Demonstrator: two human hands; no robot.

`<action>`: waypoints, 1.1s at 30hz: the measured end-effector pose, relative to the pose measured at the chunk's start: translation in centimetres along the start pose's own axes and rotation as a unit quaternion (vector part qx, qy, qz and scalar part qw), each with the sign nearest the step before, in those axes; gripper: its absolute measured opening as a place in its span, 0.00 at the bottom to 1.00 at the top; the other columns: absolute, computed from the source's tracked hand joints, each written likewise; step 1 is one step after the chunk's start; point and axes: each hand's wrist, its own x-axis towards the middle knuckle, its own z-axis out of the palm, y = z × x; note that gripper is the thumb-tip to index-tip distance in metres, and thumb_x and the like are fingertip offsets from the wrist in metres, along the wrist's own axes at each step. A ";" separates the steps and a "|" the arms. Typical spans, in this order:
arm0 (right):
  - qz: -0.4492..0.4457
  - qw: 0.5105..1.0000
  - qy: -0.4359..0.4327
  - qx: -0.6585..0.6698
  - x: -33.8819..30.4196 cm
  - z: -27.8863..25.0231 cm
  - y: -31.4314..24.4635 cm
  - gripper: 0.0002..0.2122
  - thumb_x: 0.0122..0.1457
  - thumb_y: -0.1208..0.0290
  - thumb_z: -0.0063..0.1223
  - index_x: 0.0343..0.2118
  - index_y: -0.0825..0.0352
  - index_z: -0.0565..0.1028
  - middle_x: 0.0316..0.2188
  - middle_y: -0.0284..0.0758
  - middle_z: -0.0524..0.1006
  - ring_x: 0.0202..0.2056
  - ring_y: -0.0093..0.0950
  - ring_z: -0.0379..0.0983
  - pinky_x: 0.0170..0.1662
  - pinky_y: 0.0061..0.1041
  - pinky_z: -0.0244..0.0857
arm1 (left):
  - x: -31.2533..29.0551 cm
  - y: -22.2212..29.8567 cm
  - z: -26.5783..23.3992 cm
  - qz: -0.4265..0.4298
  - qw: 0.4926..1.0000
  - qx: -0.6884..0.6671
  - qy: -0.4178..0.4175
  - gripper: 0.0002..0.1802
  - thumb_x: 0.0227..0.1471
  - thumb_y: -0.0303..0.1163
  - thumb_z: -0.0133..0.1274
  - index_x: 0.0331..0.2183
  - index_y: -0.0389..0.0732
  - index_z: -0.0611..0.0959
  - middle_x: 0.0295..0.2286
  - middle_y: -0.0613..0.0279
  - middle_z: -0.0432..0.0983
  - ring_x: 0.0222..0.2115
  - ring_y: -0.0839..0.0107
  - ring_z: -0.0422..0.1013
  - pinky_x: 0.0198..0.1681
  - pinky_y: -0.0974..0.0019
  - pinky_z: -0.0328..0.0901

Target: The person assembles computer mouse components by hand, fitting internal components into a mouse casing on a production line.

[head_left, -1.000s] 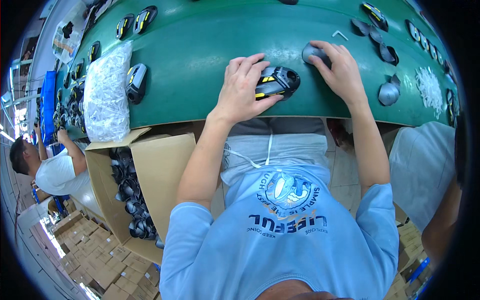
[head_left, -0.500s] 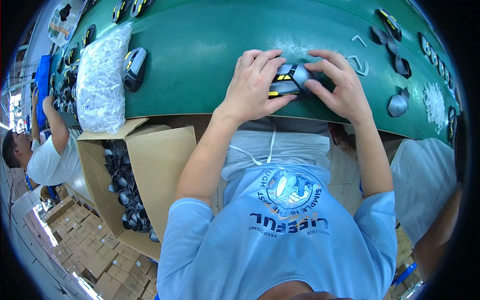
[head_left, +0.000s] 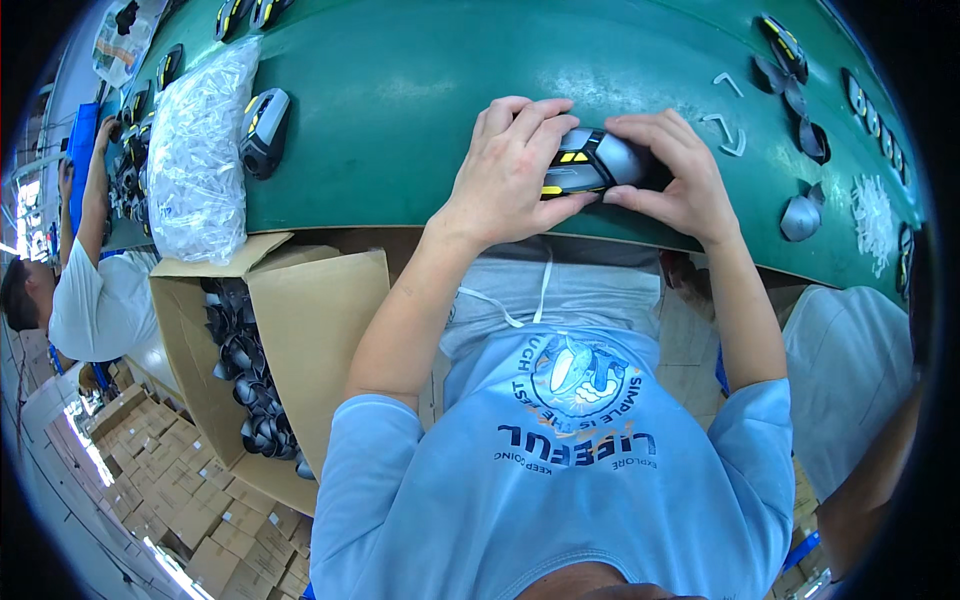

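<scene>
A mouse-shaped plastic casing (head_left: 592, 166) in grey, black and yellow sits at the near edge of the green table. My left hand (head_left: 508, 170) is closed around its left part, thumb along the near side and fingers over the far side. Around its rounded grey right end curves my right hand (head_left: 678, 172), thumb on the near edge and fingers on the far edge. My fingers and palms hide both ends and the underside of the casing.
A clear bag of small pieces (head_left: 203, 155) lies left beside another casing (head_left: 265, 133). Below stands an open carton (head_left: 318, 340) with dark curved shells. On the right are angled clear strips (head_left: 727, 135), loose grey shells (head_left: 802, 214) and white pieces (head_left: 872, 225). Co-workers sit on both sides.
My right thumb has shifted to the casing's near edge, and that hand now wraps its rounded end. At the left, the co-worker's arms have moved. The whole view has shifted slightly.
</scene>
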 end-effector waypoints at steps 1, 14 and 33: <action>0.021 0.999 0.015 0.041 -0.1 0.0 0.4 0.29 0.45 0.62 0.77 0.51 0.65 0.80 0.50 0.37 0.82 0.46 0.37 0.76 0.51 0.34 0.70 | 0.0 0.0 0.0 -0.001 1.000 -0.001 0.000 0.37 0.41 0.45 0.72 0.52 0.39 0.81 0.56 0.58 0.74 0.54 0.50 0.65 0.59 0.50 0.63; 0.044 0.998 -0.040 -0.027 -0.6 -0.6 -0.2 0.28 0.50 0.60 0.73 0.54 0.63 0.81 0.49 0.34 0.83 0.42 0.35 0.74 0.50 0.33 0.71 | 0.1 -0.2 -0.3 0.005 1.000 -0.013 -0.005 0.38 0.40 0.45 0.73 0.51 0.40 0.81 0.56 0.59 0.74 0.54 0.50 0.64 0.59 0.50 0.63; -0.039 0.998 -0.037 -0.032 -0.1 -0.4 0.7 0.27 0.43 0.70 0.72 0.51 0.65 0.81 0.42 0.34 0.82 0.42 0.35 0.76 0.47 0.33 0.74 | 0.0 -0.3 -0.3 0.011 1.000 -0.016 -0.018 0.39 0.39 0.47 0.75 0.51 0.40 0.81 0.56 0.61 0.74 0.54 0.51 0.65 0.59 0.49 0.61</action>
